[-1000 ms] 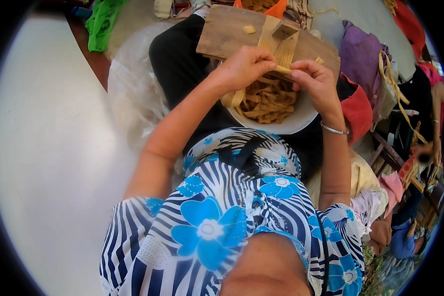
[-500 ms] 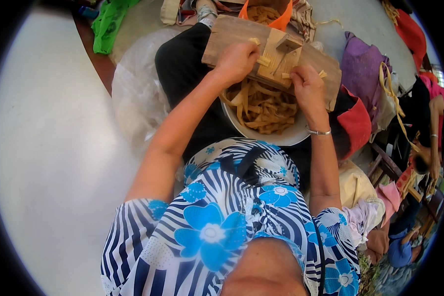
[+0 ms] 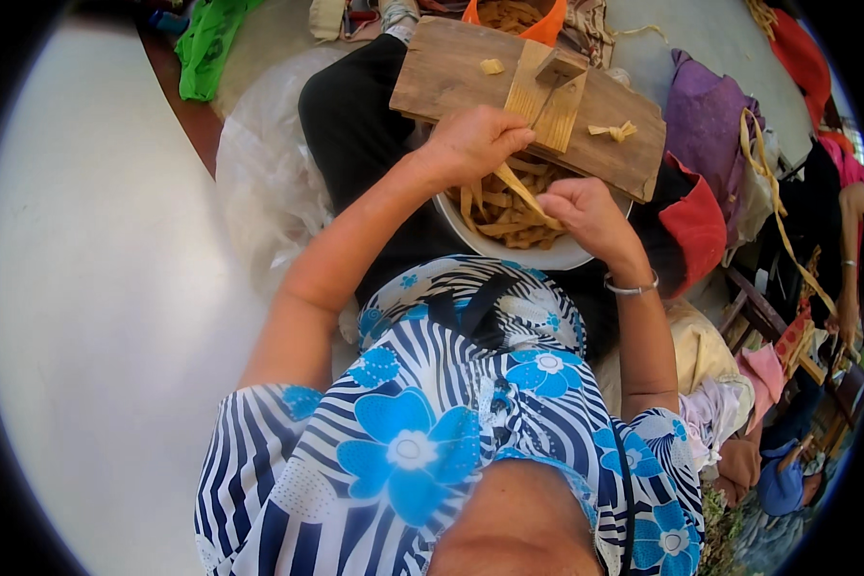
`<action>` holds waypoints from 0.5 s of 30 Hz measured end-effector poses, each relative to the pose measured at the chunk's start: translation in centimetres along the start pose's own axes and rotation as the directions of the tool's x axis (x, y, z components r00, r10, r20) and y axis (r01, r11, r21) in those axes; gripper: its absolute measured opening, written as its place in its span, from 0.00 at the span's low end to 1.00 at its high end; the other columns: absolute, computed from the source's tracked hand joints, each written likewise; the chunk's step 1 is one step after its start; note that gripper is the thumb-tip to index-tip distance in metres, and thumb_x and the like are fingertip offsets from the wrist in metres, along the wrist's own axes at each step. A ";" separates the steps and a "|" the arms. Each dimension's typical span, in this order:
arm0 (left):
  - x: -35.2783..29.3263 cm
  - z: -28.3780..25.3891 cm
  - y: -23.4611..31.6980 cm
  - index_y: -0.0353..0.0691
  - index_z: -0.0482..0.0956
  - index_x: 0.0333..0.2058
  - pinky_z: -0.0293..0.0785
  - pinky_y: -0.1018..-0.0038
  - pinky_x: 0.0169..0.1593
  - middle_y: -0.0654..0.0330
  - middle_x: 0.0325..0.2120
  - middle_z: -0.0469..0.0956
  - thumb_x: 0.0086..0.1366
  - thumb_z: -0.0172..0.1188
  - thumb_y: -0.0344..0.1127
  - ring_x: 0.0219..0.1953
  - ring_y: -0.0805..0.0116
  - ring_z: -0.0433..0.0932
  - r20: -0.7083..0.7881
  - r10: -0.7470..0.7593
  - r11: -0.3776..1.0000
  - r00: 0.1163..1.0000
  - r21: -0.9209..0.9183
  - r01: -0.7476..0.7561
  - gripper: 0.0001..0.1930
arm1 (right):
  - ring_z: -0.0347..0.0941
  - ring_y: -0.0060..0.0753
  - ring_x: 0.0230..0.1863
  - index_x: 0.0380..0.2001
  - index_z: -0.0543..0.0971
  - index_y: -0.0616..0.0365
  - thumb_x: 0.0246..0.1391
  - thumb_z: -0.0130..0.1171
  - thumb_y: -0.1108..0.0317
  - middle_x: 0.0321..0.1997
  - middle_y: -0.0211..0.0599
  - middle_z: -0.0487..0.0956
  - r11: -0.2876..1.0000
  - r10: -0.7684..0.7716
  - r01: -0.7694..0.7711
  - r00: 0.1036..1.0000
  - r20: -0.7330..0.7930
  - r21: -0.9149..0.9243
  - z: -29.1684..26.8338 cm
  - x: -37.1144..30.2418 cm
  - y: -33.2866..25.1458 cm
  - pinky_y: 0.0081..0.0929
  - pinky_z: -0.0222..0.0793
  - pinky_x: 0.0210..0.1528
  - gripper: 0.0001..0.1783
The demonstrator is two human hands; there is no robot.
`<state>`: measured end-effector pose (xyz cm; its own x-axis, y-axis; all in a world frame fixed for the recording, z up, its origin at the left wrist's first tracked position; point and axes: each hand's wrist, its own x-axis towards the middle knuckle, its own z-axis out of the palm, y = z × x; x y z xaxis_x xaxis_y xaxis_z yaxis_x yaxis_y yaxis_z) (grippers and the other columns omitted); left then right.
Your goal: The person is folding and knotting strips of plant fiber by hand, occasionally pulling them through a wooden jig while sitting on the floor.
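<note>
A tan, flat, pliable strip [image 3: 518, 187] is stretched between my two hands above a white basin [image 3: 559, 257]. My left hand [image 3: 475, 144] is closed on its upper end, beside the front edge of a wooden board [image 3: 442, 72]. Lower and to the right, my right hand [image 3: 593, 219] pinches the other end. Many more such strips [image 3: 490, 213] lie loosely heaped in the basin, partly under the board. On the board are a small knotted piece of strip [image 3: 612, 131] at right and a small tan piece [image 3: 492, 66] at left.
A paler wood block [image 3: 547, 101] with a small upright piece is fixed mid-board. Beyond stands an orange container [image 3: 544, 24] of tan pieces. Clear plastic sheeting [image 3: 269, 163] lies left, a purple cloth [image 3: 701, 125] right. Another person's arm [image 3: 850, 259] shows at far right.
Both hands have come off the board toward me, the right one lower. A long strip now spans them. The knotted piece formerly at my right fingers lies on the board.
</note>
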<state>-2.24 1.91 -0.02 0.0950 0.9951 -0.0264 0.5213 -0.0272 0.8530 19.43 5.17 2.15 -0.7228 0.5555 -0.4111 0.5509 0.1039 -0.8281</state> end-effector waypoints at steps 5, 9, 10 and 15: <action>-0.9 1.8 3.7 0.33 0.78 0.32 0.66 0.79 0.29 0.63 0.22 0.73 0.65 0.46 0.39 0.24 0.76 0.68 0.019 0.118 0.793 0.993 -0.603 -0.083 0.15 | 0.62 0.14 0.17 0.38 0.81 0.64 0.59 0.53 0.69 0.18 0.26 0.73 0.376 -0.180 0.182 0.976 -0.121 0.909 1.6 -2.5 -5.0 0.12 0.57 0.21 0.11; -1.6 3.4 6.2 0.33 0.75 0.42 0.65 0.82 0.29 0.67 0.22 0.71 0.65 0.51 0.34 0.24 0.80 0.67 -0.064 -0.008 0.587 0.998 -0.808 -0.047 0.11 | 0.69 0.17 0.21 0.41 0.79 0.64 0.61 0.50 0.70 0.21 0.26 0.75 0.765 -0.168 0.495 0.770 -0.615 0.412 1.2 1.0 -2.8 0.17 0.66 0.25 0.12; -1.6 3.6 6.2 0.32 0.74 0.43 0.65 0.82 0.29 0.67 0.21 0.71 0.64 0.52 0.32 0.24 0.81 0.66 -0.070 -0.014 0.578 0.997 -0.815 -0.049 0.11 | 0.71 0.18 0.22 0.41 0.79 0.63 0.61 0.49 0.70 0.21 0.26 0.75 0.853 -0.243 0.493 0.664 -0.707 0.170 1.5 1.5 -2.8 0.19 0.67 0.26 0.12; -1.3 3.3 5.0 0.32 0.74 0.41 0.64 0.82 0.27 0.67 0.21 0.71 0.62 0.54 0.28 0.24 0.81 0.67 0.163 -0.157 0.542 0.974 -0.810 0.223 0.10 | 0.74 0.29 0.23 0.40 0.81 0.51 0.55 0.53 0.72 0.22 0.38 0.76 0.971 -0.205 0.226 0.619 -0.758 -0.078 1.8 1.5 -2.1 0.24 0.68 0.27 0.11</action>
<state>3.01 0.18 2.55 0.1494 0.9581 -0.2445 -0.3837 0.2841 0.8787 16.39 4.31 2.57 -0.2437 0.9481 0.2042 0.4043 0.2907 -0.8672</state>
